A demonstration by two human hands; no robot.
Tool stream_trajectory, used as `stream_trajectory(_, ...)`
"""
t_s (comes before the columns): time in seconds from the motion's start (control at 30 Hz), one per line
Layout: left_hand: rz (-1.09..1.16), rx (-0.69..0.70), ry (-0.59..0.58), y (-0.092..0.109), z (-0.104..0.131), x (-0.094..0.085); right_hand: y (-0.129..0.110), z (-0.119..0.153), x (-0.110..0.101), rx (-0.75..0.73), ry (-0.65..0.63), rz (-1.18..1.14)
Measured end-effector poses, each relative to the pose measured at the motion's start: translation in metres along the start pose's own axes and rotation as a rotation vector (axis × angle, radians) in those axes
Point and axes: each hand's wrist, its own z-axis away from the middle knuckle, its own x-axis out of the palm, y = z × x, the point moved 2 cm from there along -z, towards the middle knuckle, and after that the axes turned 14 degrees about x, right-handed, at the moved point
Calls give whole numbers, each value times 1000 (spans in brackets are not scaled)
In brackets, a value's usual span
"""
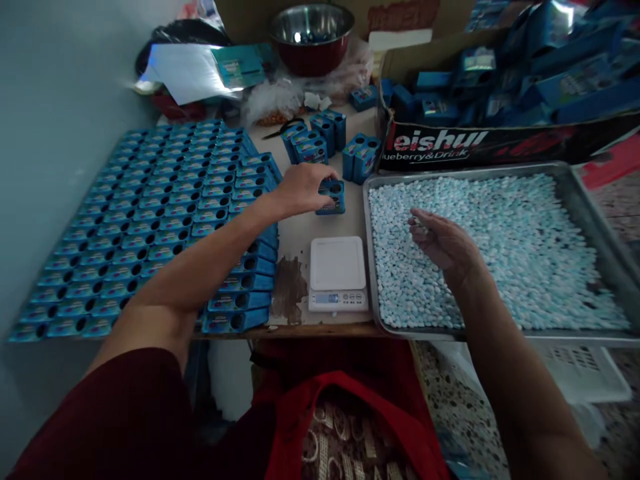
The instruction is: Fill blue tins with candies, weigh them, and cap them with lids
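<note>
My left hand [306, 190] reaches over the table with thumb and fingers closed around a small blue box [330, 205]. The box has a dark round hole in its top. My right hand [443, 243] is over a metal tray [500, 172] spread with small pale blue and white candies [520, 247]. Its fingers are bent and drawn together, and whatever is in them is hidden. Between the hands lies a white digital scale [338, 267] with a lit display; its plate carries nothing.
Rows of blue boxes [165, 200] fill the left of the table. Several more boxes [360, 157] stand behind my left hand near scissors [285, 128]. An open carton [430, 148] of blue boxes is at the back right. A steel bowl [313, 50] sits behind plastic bags.
</note>
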Motion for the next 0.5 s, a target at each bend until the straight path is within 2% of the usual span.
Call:
stream_trajectory(0.07, 22, 24, 21, 27, 21, -8, -1, 1, 4, -2, -6, 22)
stream_trajectory(0.13, 47, 47, -25, 56, 44, -10, -2, 7, 14, 17, -23, 77)
stream_trajectory(0.27, 86, 49, -116, 103, 74, 2, -12, 27, 43, 35, -126, 312)
stream_trajectory(0.37, 65, 59, -135, 117, 85, 4, -26, 45, 69, 20, -239, 555)
stream_trajectory(0.5, -55, 72, -207, 110, 116, -18, -42, 61, 94, 17, -249, 703)
